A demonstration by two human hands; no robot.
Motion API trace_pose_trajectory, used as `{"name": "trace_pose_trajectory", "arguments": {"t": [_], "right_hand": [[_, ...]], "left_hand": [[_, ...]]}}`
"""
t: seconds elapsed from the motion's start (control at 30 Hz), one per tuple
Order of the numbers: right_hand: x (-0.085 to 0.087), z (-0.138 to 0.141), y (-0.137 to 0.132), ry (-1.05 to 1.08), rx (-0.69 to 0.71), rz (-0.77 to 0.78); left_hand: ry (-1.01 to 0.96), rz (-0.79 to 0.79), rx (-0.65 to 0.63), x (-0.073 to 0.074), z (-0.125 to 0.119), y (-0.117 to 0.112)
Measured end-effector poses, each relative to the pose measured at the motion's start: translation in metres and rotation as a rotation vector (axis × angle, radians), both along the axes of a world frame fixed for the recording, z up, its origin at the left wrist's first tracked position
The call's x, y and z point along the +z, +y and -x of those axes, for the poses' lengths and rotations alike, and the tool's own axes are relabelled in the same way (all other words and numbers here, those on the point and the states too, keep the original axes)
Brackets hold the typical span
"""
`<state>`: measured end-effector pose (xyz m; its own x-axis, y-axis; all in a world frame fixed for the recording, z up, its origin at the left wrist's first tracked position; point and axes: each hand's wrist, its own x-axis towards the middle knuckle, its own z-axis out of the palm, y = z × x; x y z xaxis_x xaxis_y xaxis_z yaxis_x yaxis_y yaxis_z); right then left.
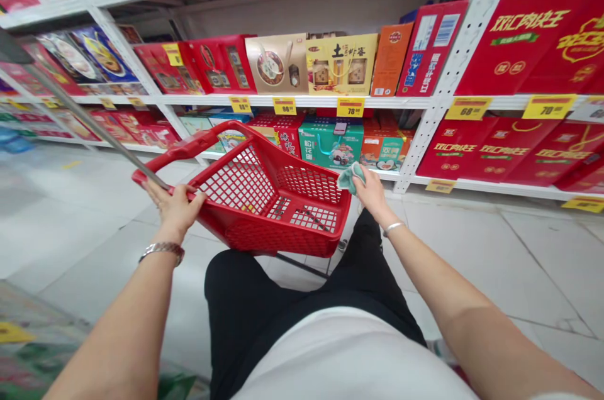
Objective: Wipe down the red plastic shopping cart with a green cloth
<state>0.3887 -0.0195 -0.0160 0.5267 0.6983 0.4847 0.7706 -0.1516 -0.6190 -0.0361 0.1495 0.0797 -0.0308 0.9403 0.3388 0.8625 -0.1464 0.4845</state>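
A red plastic shopping cart stands tilted across my view, its basket holes showing the floor. My left hand is closed around a thin metal pole at the cart's handle end, touching the red rim there. The pole slants up to the far left and ends in a dark grey part. At the cart's other end, my right hand grips a crumpled green-and-white cloth against or just above the rim. Whether the cloth touches the plastic is hard to tell.
White shelves run along the far side, filled with gift boxes, including a yellow box and a green box. Red boxes stack at right. Pale floor tiles surround my legs. Blurred goods lie at lower left.
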Motion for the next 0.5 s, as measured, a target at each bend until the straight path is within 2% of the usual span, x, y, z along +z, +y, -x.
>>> {"name": "trace_pose_trajectory", "arguments": {"t": [0.1,0.2,0.27,0.37,0.5], "right_hand": [[0.002,0.018,0.023,0.041,-0.003,0.121],[-0.007,0.039,0.020,0.056,-0.078,0.201],[-0.014,0.052,0.006,0.060,-0.102,0.229],[-0.020,0.074,-0.024,0.036,-0.054,0.173],[-0.016,0.112,-0.070,-0.070,0.034,0.143]], "left_hand": [[0.006,0.001,-0.007,-0.001,0.000,-0.003],[0.010,-0.015,-0.005,-0.003,0.000,-0.008],[0.009,-0.027,-0.001,-0.003,0.001,-0.010],[0.013,-0.036,0.007,-0.002,0.002,-0.011],[0.019,-0.010,0.050,-0.003,-0.004,-0.018]]}}
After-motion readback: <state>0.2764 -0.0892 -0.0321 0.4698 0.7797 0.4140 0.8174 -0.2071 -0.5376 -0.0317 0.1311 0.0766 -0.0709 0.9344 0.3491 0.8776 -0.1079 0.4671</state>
